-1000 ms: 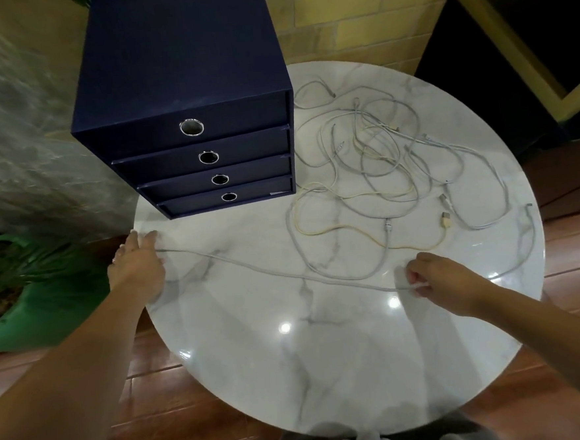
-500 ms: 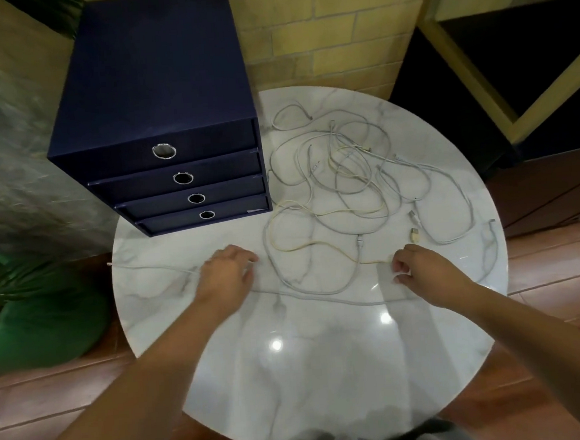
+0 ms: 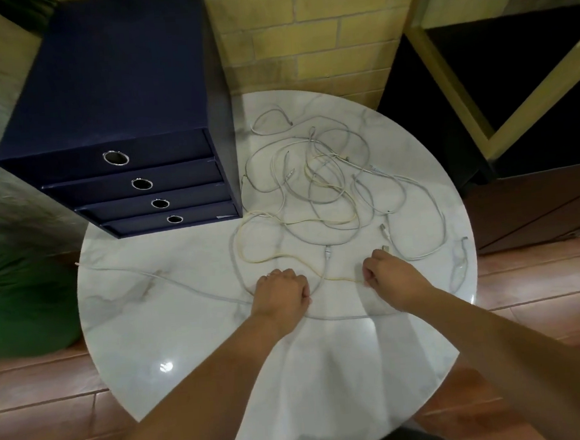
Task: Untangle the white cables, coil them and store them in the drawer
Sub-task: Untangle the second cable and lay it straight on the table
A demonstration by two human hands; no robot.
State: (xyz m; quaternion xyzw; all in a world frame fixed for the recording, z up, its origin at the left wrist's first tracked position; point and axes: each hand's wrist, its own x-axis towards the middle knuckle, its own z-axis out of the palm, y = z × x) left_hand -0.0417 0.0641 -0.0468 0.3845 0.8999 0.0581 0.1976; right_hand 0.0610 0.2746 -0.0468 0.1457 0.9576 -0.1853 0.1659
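On the head camera, a round white marble tabletop [image 3: 187, 347] looks hard, smooth and shiny. A tall dark blue box of four drawers [image 3: 118, 94], each with a silver ring hole, stands at about 10 o'clock on it. All four drawers are closed.

The messy pile of thin white and cream cables [image 3: 327, 189] lies from the middle out to 2 o'clock, just beside the box. The loops cross over each other many times.

One long grey-white cable [image 3: 197, 291] runs flat from the edge at 9 o'clock to the left hand [image 3: 281, 294]. That hand is curled in a fist around it. A loose bit of the cable bends low toward 6 o'clock and goes on to the right hand [image 3: 390, 276]. Those fingers are curled tight too and seem to pinch the same cable, but the fingertips are hidden. A thin cream cable [image 3: 340, 278] lies between the two hands.

The cables look light, soft and bendy. I think they slide easily on the slick stone. The small hard plugs could catch in loops, so pulling hard may make knots tighter. A good place to hold is near a plug end, then follow the cable along.
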